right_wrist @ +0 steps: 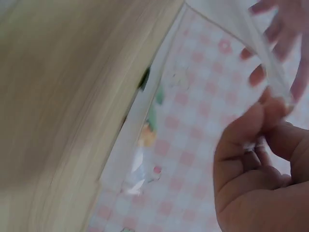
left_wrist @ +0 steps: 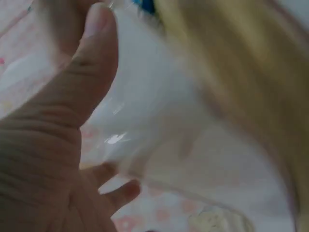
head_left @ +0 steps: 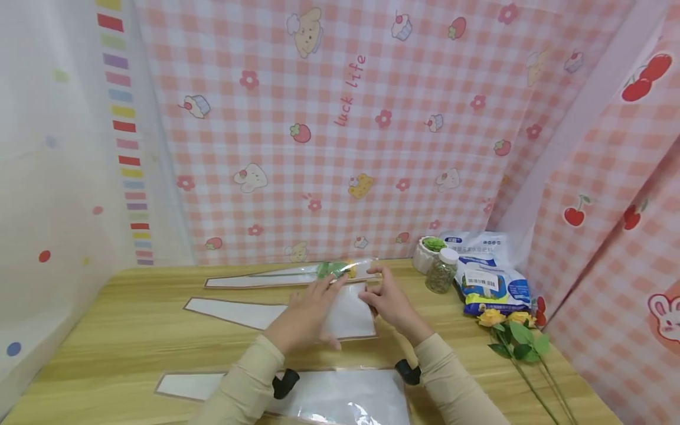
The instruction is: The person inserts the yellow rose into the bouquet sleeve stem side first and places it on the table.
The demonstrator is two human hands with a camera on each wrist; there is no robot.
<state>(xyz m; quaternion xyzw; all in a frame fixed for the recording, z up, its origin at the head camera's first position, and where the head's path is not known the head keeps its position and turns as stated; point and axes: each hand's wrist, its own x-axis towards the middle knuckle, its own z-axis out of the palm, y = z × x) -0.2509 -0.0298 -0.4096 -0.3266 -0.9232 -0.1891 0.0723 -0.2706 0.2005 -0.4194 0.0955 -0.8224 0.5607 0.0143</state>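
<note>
Though head-view only; loose roses (head_left: 522, 334) apart from wrapper (head_left: 349, 316) in right grip (head_left: 393, 304)

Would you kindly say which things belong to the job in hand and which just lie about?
Probably the job:
middle sleeve, pinched by right hand
back sleeve, flower inside
front sleeve
yellow roses

Apparently lying about:
potted plant
lidded jar
printed packets

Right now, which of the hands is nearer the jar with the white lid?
Right: the right hand is left of the jar, apart from it; the left hand is farther left, beyond the right hand.
</note>
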